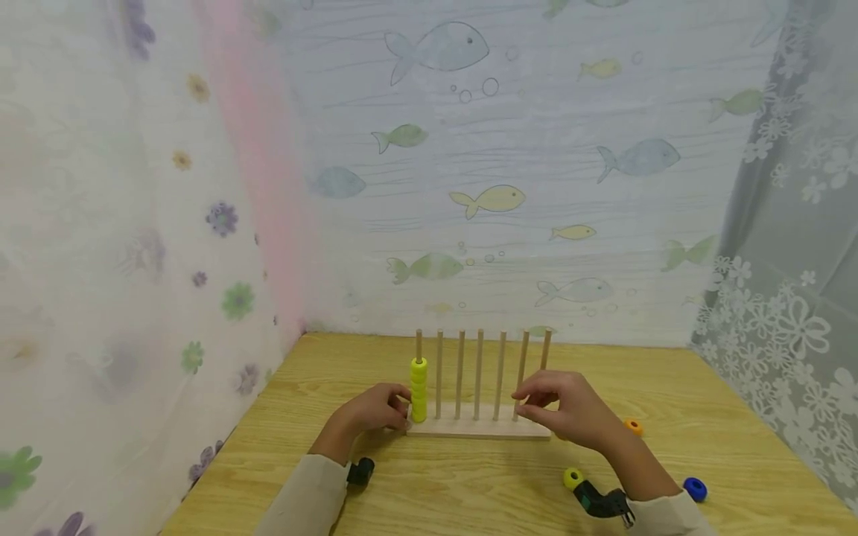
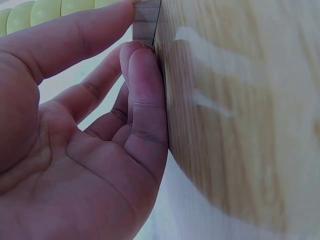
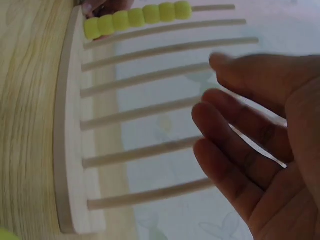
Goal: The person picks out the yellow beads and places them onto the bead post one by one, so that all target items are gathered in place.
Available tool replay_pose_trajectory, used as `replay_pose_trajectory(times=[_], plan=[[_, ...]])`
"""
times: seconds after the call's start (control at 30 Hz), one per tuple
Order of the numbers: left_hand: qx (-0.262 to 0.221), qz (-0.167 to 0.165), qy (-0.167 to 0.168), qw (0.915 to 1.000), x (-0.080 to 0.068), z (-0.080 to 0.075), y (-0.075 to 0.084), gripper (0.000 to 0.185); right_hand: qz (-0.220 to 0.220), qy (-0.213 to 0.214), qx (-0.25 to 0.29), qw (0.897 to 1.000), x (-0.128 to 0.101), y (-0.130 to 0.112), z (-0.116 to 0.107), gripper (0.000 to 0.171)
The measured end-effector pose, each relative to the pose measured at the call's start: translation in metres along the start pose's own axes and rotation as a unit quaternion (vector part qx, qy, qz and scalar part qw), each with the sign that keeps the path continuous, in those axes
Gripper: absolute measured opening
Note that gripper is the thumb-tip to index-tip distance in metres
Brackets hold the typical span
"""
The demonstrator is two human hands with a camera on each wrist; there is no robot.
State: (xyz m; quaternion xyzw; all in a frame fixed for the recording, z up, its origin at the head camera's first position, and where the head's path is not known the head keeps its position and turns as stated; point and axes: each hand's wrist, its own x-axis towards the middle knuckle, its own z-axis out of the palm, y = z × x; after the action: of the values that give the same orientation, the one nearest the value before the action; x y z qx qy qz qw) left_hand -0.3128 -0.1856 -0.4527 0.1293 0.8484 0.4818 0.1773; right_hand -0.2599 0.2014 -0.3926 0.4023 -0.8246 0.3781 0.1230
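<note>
A wooden bead rack with several upright pegs stands on the table. Yellow beads are stacked on its leftmost peg, whose top shows bare. My left hand holds the left end of the rack's base. In the left wrist view its thumb and fingertips meet that base end close to the tabletop. My right hand hovers by the rightmost pegs, its fingers loosely bent and apart from the thumb. Nothing shows between those fingers in the right wrist view; the pegs there carry no beads.
On the table to the right lie a loose yellow bead, an orange bead and a blue bead. A fish-printed curtain hangs behind the table, with a flowered curtain along the left.
</note>
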Motion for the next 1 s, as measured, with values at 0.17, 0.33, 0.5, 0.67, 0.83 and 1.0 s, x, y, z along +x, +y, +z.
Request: replay_pose_trajectory(times=[0.17,0.33,0.5,0.67,0.83,1.0], plan=[[0.006,-0.003,-0.001,1.0000,0.003,0.000,-0.001,0.050,0.031,-0.057,0.043,0.997,-0.011,0.008,-0.005,0.017],[0.011,-0.003,-0.003,0.9999,0.003,0.000,-0.002,0.049,0.081,-0.107,0.082,0.988,-0.023,0.020,-0.015,0.019],[0.011,-0.008,0.000,0.9999,-0.001,-0.001,0.001,0.053,0.121,-0.136,0.119,0.976,-0.030,0.036,-0.029,0.024],[0.016,-0.006,0.005,0.9998,-0.001,-0.004,0.001,0.054,0.143,-0.172,0.156,0.962,-0.035,0.050,-0.040,0.029],[0.011,0.001,0.000,0.9999,0.000,-0.004,0.001,0.052,0.174,-0.201,0.178,0.947,-0.046,0.061,-0.046,0.029],[0.013,0.003,-0.002,0.9999,0.001,-0.001,0.002,0.050,0.192,-0.243,0.195,0.931,-0.054,0.070,-0.045,0.033]])
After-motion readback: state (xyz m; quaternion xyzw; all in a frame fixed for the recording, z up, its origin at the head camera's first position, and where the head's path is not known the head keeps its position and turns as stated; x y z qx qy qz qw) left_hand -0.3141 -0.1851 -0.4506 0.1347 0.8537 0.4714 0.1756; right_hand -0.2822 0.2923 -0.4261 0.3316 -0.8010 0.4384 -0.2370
